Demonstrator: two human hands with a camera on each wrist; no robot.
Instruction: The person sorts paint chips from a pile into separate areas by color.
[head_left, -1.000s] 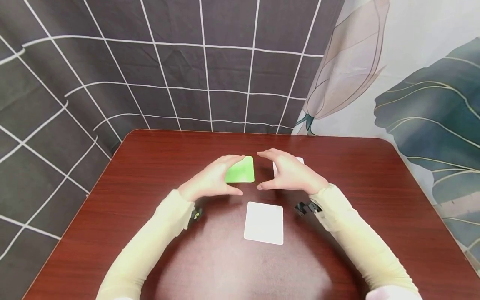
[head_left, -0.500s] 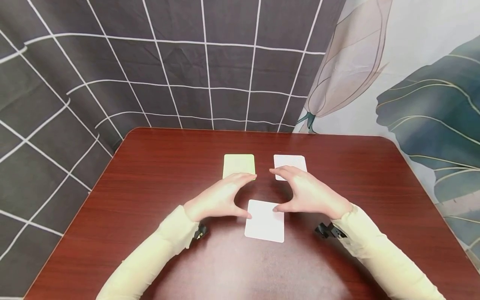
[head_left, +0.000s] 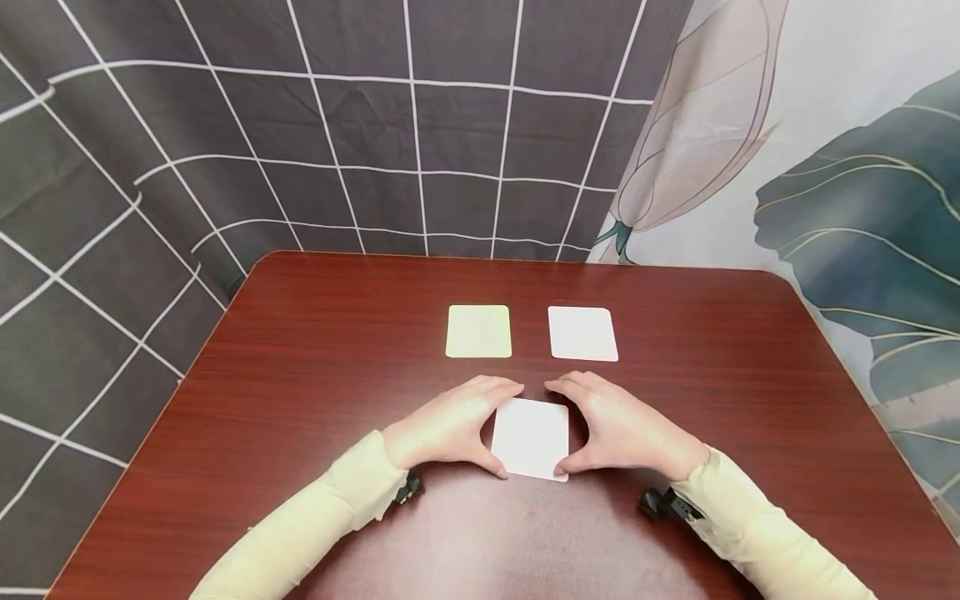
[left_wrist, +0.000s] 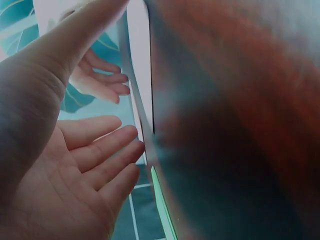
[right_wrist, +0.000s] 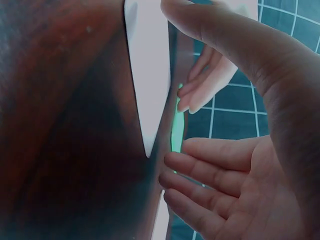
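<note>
A flat white square card (head_left: 531,438) with rounded corners lies on the table, between my two hands. My left hand (head_left: 453,425) is at its left side, thumb apart from the fingers, which are loosely bent. On the opposite side, my right hand (head_left: 626,425) takes a mirrored pose, its thumb tip over or at the card's near right corner. Both wrist views show relaxed fingers with visible palms and nothing gripped. Whether the fingertips touch the card, I cannot tell. Farther back lie a pale green square card (head_left: 478,332) and another white square card (head_left: 582,334), side by side.
The reddish-brown wooden table (head_left: 337,333) has rounded far corners. Behind it hangs a dark grey curtain (head_left: 375,125) with white grid lines. A pale cloth with a leaf print (head_left: 870,200) hangs at the right.
Both hands have moved toward the near side, from the two back cards to the sides of the front white card. The back cards are now fully uncovered. The cards stay in place.
</note>
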